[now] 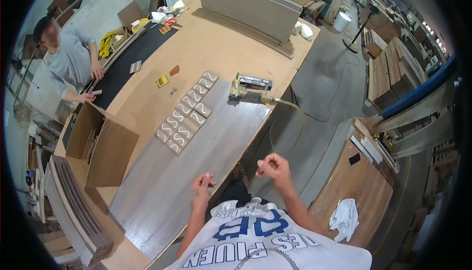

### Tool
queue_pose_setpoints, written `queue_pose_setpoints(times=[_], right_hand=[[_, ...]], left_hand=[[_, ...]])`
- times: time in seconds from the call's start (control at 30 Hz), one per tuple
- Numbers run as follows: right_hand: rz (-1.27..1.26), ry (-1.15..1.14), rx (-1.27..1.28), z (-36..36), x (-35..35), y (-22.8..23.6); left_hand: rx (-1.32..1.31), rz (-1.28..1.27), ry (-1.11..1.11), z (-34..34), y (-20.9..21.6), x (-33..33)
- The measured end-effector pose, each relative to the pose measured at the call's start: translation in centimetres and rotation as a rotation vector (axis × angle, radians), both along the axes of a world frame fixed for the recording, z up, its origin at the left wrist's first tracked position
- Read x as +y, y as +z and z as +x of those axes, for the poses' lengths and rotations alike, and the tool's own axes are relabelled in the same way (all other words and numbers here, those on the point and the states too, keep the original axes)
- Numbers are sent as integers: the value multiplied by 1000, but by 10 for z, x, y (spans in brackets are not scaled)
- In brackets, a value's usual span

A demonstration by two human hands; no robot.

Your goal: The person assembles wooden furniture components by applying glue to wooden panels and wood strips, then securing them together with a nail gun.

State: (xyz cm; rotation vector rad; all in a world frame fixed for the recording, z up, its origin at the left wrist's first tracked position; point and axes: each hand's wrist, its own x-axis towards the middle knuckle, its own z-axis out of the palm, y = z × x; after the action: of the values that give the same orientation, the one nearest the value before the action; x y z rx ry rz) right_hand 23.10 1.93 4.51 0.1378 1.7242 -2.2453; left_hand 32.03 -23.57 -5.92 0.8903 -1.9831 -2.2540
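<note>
My left hand [202,185] is above the near edge of a long grey-brown board [196,171], its fingers curled together. My right hand [276,168] is raised beyond the table edge, thumb and fingers pinched. Whatever either hand may hold is too small to make out. Small wooden blocks [178,126] lie in rows on the board's far side, each with a pale S-shaped bead on top. Near the board's right end rests a nail gun [242,93] with a yellowish air hose [295,108] trailing off the table. Neither hand touches the blocks or the nail gun.
Across the table a person [73,56] handles a small piece beside an open cardboard box [110,152]. Stacked panels [78,211] stand at the left, a tall panel [248,12] at the back. A side table [354,186] at right bears a white cloth [343,219] and a phone [354,159].
</note>
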Motion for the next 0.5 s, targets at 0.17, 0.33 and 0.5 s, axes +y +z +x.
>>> queue_pose_setpoints(times=[0.17,0.33,0.5], right_hand=[[243,-73,135,-153,43,-28],[1037,-182,438,-336,102,-74],[1340,-240,627,-527,160,-175]], left_hand=[[76,-14,117,-96,14,5],[122,-26,210,-133,34,19],[17,-197,383,-140,35,45]])
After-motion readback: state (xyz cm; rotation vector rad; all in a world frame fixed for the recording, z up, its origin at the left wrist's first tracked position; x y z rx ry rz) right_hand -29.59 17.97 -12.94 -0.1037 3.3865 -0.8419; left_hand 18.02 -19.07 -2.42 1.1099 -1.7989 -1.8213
